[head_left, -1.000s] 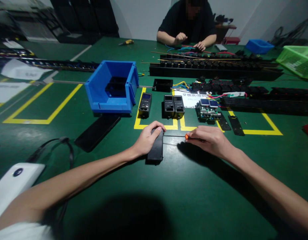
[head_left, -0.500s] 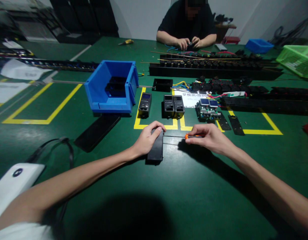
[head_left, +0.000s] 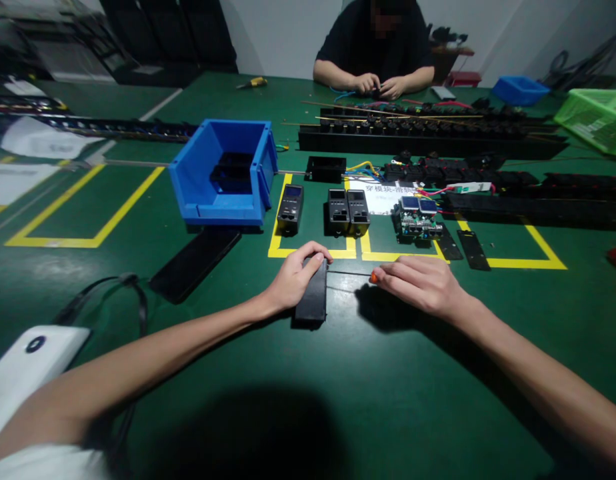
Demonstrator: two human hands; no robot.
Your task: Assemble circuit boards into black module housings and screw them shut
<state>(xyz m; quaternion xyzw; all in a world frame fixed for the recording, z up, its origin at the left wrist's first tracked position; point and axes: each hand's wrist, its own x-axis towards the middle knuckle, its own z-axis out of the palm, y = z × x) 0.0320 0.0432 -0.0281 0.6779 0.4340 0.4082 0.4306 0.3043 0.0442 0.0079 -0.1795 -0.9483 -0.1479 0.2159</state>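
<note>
My left hand is wrapped round the upper end of a black rectangular module lying on the green tabletop. In my right hand is a screwdriver with an orange handle, mostly hidden by the fingers. Its thin shaft points left, and its tip meets the module's right side near the top. Beyond my hands stand a module with a screen and two black housings side by side. Right of them, a green circuit board with two small screens lies near flat black plates.
A blue bin with black parts stands back left, a black phone-like slab in front of it. Long black rails cross the back. A white device with a cable is at left. Across the table another person works.
My right hand has turned on the screwdriver, its fingers now covering more of the handle. The module and my left hand stay put. The other person's hands have shifted slightly.
</note>
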